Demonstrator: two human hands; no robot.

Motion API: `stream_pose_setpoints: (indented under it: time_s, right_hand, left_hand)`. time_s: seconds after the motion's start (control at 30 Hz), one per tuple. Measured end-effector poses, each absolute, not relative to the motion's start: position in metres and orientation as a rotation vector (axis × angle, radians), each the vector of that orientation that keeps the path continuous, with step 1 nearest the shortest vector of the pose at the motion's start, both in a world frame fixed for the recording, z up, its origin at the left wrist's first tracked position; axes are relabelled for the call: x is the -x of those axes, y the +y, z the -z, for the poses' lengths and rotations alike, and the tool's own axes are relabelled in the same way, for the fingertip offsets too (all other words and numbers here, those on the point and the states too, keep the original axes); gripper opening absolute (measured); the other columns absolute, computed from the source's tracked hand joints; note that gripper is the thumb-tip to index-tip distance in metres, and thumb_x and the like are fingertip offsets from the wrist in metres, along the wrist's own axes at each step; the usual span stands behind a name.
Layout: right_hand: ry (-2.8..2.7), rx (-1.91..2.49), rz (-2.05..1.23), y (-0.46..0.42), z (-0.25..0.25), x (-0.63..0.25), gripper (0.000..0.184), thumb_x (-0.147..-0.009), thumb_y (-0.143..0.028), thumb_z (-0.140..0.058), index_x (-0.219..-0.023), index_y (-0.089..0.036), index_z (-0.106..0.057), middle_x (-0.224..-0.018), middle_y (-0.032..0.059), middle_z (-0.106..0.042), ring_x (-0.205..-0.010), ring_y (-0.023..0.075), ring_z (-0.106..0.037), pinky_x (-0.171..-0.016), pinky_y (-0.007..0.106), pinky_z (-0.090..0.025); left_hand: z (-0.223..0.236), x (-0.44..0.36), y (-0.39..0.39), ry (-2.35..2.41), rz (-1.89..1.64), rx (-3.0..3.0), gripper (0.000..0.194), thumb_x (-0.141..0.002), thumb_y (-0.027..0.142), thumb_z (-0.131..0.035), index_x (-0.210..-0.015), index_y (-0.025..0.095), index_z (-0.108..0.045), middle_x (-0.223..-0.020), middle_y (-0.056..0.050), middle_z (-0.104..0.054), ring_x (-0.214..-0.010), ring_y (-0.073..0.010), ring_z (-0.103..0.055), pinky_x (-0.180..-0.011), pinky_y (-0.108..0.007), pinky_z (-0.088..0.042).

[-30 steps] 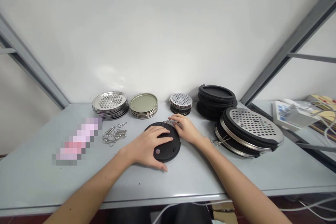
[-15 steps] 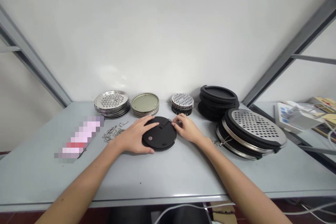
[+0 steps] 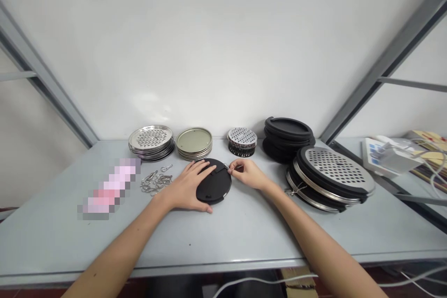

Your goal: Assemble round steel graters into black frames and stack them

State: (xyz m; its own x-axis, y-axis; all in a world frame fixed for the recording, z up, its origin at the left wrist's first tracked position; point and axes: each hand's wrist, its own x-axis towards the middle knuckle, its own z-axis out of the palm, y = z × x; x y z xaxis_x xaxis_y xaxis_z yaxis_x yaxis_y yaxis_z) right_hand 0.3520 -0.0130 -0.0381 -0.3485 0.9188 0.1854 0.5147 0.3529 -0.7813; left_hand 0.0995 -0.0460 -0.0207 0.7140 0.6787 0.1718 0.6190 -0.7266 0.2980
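A round black disc [image 3: 215,186] lies flat on the grey table [image 3: 244,233]. My left hand [image 3: 186,187] rests on the disc's left side, fingers spread flat across it. My right hand [image 3: 246,174] is at the disc's far right edge, fingertips pinched on a small metal clip [image 3: 227,166] by the disc's tab. A loose pile of similar metal clips [image 3: 156,180] lies just left of my left hand.
Along the wall stand stacks of perforated steel discs [image 3: 151,138], plain metal lids [image 3: 194,142], small perforated discs [image 3: 242,140] and black rings [image 3: 288,131]. A pile of black rings with steel grates [image 3: 330,177] sits at right. A blurred pink object [image 3: 110,187] lies left.
The black disc has slid away from me and turned, my left hand moving with it. My right hand has closed into a pinch at the disc's edge.
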Motion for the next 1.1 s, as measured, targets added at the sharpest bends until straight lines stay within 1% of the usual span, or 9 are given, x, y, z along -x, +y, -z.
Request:
stream_pose_setpoints:
  time_s: [0.1, 0.23, 0.37, 0.47, 0.63, 0.73, 0.83, 0.97, 1.1]
  right_hand:
    - [-1.964, 1.233, -0.792, -0.012, 0.040, -0.353, 0.014, -0.080, -0.026, -0.057, -0.081, -0.014, -0.065, -0.083, 0.0062, -0.069, -0.075, 0.0169, -0.063, -0.072, 0.030, -0.050]
    - [-1.971, 1.207, -0.654, -0.015, 0.042, -0.351, 0.018, -0.082, -0.026, -0.058, -0.097, -0.016, -0.063, -0.095, 0.0078, -0.069, -0.081, 0.0172, -0.064, -0.072, 0.030, -0.051]
    - [-2.017, 1.197, -0.651, -0.018, 0.044, -0.347, 0.023, -0.083, -0.024, -0.056, -0.105, -0.017, -0.060, -0.083, 0.0043, -0.069, -0.072, 0.0152, -0.063, -0.068, 0.029, -0.050]
    - [-2.028, 1.200, -0.586, -0.017, 0.044, -0.347, 0.023, -0.082, -0.024, -0.057, -0.103, -0.016, -0.061, -0.081, 0.0037, -0.067, -0.066, 0.0141, -0.059, -0.066, 0.028, -0.048]
    - [-2.089, 1.245, -0.559, -0.017, 0.039, -0.352, 0.023, -0.084, -0.022, -0.051, -0.102, -0.016, -0.062, -0.064, -0.0016, -0.060, -0.058, 0.0126, -0.053, -0.061, 0.026, -0.043]
    - [-2.100, 1.275, -0.507, -0.016, 0.036, -0.356, 0.023, -0.085, -0.023, -0.050, -0.102, -0.016, -0.063, -0.061, -0.0019, -0.058, -0.056, 0.0127, -0.051, -0.059, 0.027, -0.042]
    - [-2.001, 1.273, -0.435, -0.014, 0.034, -0.359, 0.022, -0.085, -0.025, -0.052, -0.100, -0.016, -0.064, -0.077, 0.0031, -0.061, -0.066, 0.0148, -0.056, -0.065, 0.029, -0.047]
    - [-1.920, 1.226, -0.409, -0.014, 0.036, -0.358, 0.024, -0.084, -0.020, -0.051, -0.105, -0.018, -0.062, -0.101, 0.0087, -0.057, -0.079, 0.0168, -0.059, -0.071, 0.032, -0.051]
    - [-1.978, 1.075, -0.377, -0.018, 0.037, -0.355, 0.042, -0.081, -0.012, -0.051, -0.122, -0.021, -0.054, -0.122, 0.0108, -0.052, -0.099, 0.0211, -0.057, -0.090, 0.040, -0.049]
  left_hand:
    - [0.019, -0.097, -0.044, 1.029, -0.395, -2.718, 0.105, -0.061, 0.060, -0.074, -0.147, 0.024, -0.026, -0.151, -0.013, -0.030, -0.140, -0.0347, -0.023, -0.114, -0.054, -0.016]
    - [0.017, -0.095, -0.041, 1.011, -0.445, -2.680, 0.101, -0.063, 0.057, -0.074, -0.146, 0.021, -0.030, -0.148, -0.012, -0.038, -0.138, -0.0328, -0.030, -0.115, -0.051, -0.018]
    - [0.017, -0.095, -0.040, 1.006, -0.480, -2.686, 0.100, -0.060, 0.059, -0.075, -0.143, 0.020, -0.035, -0.146, -0.013, -0.040, -0.137, -0.0337, -0.032, -0.114, -0.052, -0.021]
    - [0.018, -0.095, -0.040, 1.011, -0.472, -2.711, 0.101, -0.059, 0.059, -0.075, -0.143, 0.019, -0.036, -0.146, -0.014, -0.040, -0.136, -0.0340, -0.033, -0.114, -0.054, -0.020]
    - [0.019, -0.094, -0.039, 1.001, -0.480, -2.697, 0.101, -0.058, 0.060, -0.075, -0.142, 0.019, -0.037, -0.146, -0.014, -0.040, -0.137, -0.0342, -0.032, -0.114, -0.054, -0.020]
    - [0.017, -0.093, -0.038, 0.992, -0.499, -2.664, 0.099, -0.059, 0.059, -0.076, -0.142, 0.021, -0.038, -0.145, -0.013, -0.041, -0.136, -0.0346, -0.033, -0.114, -0.054, -0.020]
    - [0.013, -0.090, -0.039, 0.991, -0.530, -2.593, 0.094, -0.063, 0.056, -0.075, -0.142, 0.021, -0.037, -0.144, -0.012, -0.043, -0.135, -0.0339, -0.036, -0.112, -0.052, -0.025]
    - [0.009, -0.086, -0.038, 0.922, -0.658, -2.432, 0.080, -0.075, 0.051, -0.065, -0.143, 0.020, -0.035, -0.143, -0.012, -0.045, -0.128, -0.0305, -0.046, -0.106, -0.044, -0.036]
    - [0.008, -0.084, -0.036, 0.831, -0.815, -2.271, 0.065, -0.083, 0.054, -0.054, -0.137, 0.018, -0.045, -0.137, -0.011, -0.052, -0.123, -0.0307, -0.050, -0.104, -0.043, -0.038]
